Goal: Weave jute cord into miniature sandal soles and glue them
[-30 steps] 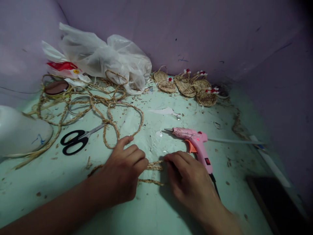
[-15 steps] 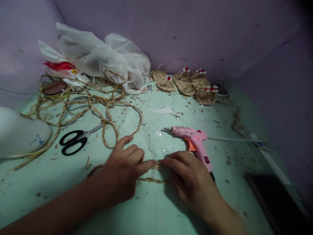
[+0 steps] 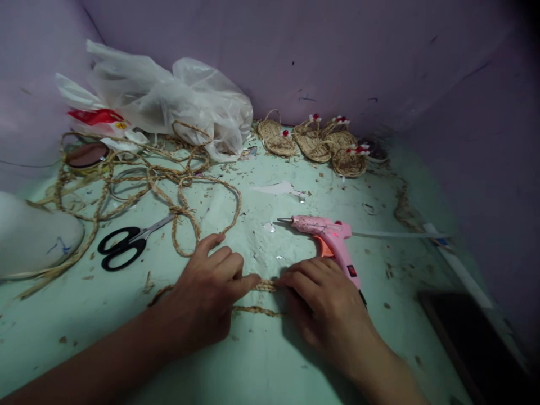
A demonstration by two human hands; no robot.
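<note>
My left hand (image 3: 208, 292) and my right hand (image 3: 323, 301) rest on a pale green tabletop (image 3: 261, 360), fingertips nearly meeting over a short folded piece of braided straw rope (image 3: 264, 287). Both hands press the rope down with curled fingers; a lower strand (image 3: 257, 310) runs beneath them. A pink hot glue gun (image 3: 329, 236) with an orange trigger lies just behind my right hand, its nozzle pointing left.
Black scissors (image 3: 122, 247) lie to the left amid loose loops of rope (image 3: 169, 180). A crumpled plastic bag (image 3: 169, 104) and several small woven straw pieces (image 3: 316, 143) sit by the purple wall. A white object (image 3: 34, 236) is at far left, a dark object (image 3: 468, 332) at right.
My left index finger has stretched rightward along the rope toward my right hand. The view has shifted slightly; the hands otherwise stay in place.
</note>
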